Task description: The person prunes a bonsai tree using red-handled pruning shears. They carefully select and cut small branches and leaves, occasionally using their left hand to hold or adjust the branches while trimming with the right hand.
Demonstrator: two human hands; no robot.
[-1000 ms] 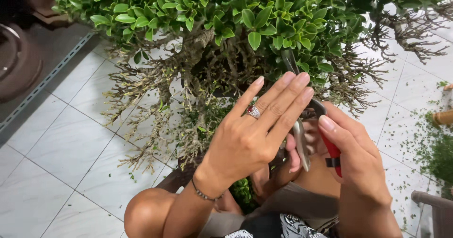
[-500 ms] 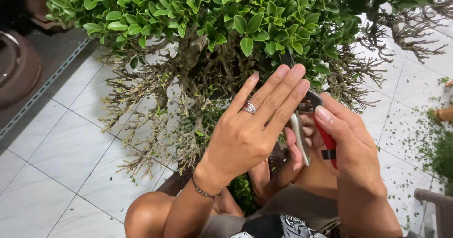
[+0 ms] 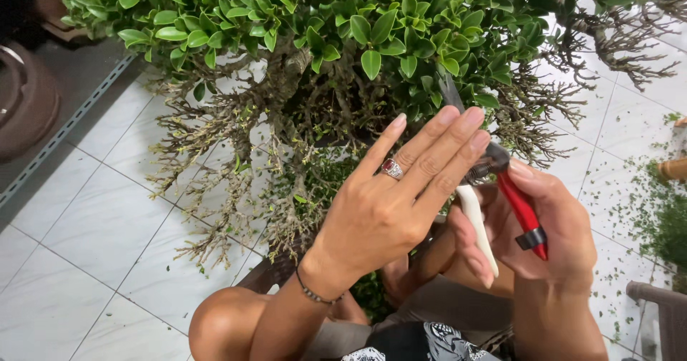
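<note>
a leafy green shrub (image 3: 300, 17) with bare twiggy lower branches spreads over the white tiled floor (image 3: 86, 232). the left hand (image 3: 390, 203) hovers open before it, fingers straight, holding nothing. the right hand (image 3: 551, 225) is wrapped around red-and-white pruning shears (image 3: 501, 196), blades poking up into the leaves.

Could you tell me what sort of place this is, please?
Probably a tiled patio or home garden corner. A leafy bonsai-like shrub stands on pale floor tiles, green clippings lie scattered, and the right hand holds red-handled pruning shears.
</note>
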